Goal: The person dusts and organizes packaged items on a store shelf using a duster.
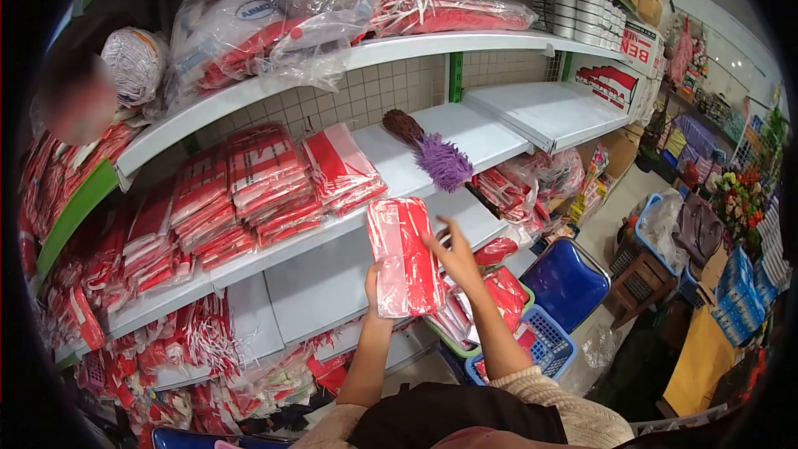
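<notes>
A flat plastic-wrapped packet of red and white folded material (407,259) stands up in front of me, before the shelf edge. My left hand (371,284) grips its lower left side, partly hidden behind it. Close to the packet's right edge is my right hand (457,256), its fingers apart and a fingertip overlapping the wrapper. Similar red and white packets (264,168) lie in stacks on the middle shelf to the left. The nearest pile (342,162) is just behind and left of the held packet.
A purple feather duster (440,160) lies on the middle shelf (499,137). Clear plastic bags (274,17) fill the upper shelf. Below right are a blue basket (555,339) holding packets and a blue chair (567,283). Strings and red bags crowd the lower shelf.
</notes>
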The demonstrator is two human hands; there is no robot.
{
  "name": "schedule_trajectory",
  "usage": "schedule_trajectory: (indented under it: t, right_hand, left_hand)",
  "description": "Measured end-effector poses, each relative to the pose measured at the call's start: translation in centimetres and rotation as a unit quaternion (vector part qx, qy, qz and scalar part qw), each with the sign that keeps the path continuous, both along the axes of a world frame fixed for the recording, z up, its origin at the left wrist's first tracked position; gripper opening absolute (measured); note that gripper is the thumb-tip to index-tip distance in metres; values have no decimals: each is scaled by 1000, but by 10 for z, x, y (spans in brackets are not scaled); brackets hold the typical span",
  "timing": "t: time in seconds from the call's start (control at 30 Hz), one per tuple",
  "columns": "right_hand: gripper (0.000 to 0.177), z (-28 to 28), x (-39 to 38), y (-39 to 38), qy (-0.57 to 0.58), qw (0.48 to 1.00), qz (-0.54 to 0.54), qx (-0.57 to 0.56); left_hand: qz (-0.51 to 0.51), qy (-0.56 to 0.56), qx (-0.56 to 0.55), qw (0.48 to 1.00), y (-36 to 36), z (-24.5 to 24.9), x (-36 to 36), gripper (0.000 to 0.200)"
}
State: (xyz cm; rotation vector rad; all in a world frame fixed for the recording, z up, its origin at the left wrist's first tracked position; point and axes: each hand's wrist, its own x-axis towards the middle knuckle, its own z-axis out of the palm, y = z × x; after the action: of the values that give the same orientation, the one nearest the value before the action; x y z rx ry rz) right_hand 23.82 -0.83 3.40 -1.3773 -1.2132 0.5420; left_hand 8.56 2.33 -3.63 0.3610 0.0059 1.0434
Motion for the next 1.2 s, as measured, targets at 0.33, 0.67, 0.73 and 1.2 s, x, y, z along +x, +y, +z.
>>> schedule_trajectory:
  t: [0.33, 0.67, 0.73, 1.2]
  right_hand:
    - [33, -4, 13, -28, 291, 948, 99, 79]
    - [37, -14, -10, -26, -52, 997, 48, -7]
    - [34, 17, -10, -30, -91, 994, 38, -40]
    - [38, -34, 94, 57, -325, 919, -221, 23]
  left_hand:
    - [155, 288, 176, 928, -15, 27, 34, 55]
    - [-19, 101, 42, 994, -24, -13, 71, 55]
    - [46, 90, 32, 994, -18, -5, 72, 52]
    - [-44, 25, 45, 998, -11, 8, 76, 66]
